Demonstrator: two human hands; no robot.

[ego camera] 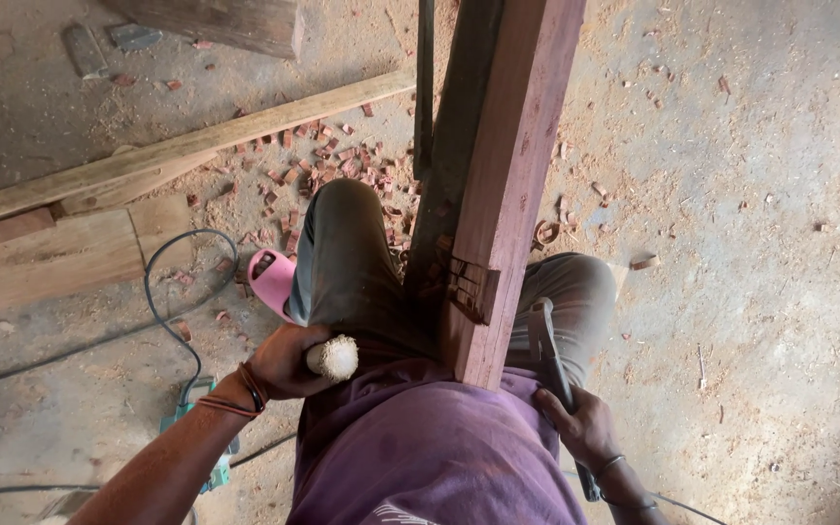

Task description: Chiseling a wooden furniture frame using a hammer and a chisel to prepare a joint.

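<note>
The left hand (284, 365) has its fingers wrapped around a pale mallet handle (332, 358) just left of the reddish timber beam (507, 185), whose long axis runs away between the knees, while the right hand (580, 428) grips a chisel (548, 350) just right of the notch (469, 287), above a sawdust-strewn floor (751, 243).

Bright, even daylight, soft and diffuse, no hard glare. Floor (751, 243) on the right is washed pale; far left corner falls darker. Soft shadows sit under the upright beam (512, 146) and beside the planks (177, 146) on the left. Focus is sharp through the centre. Slight wide-angle stretch at the edges; near bottom is a little soft.
</note>
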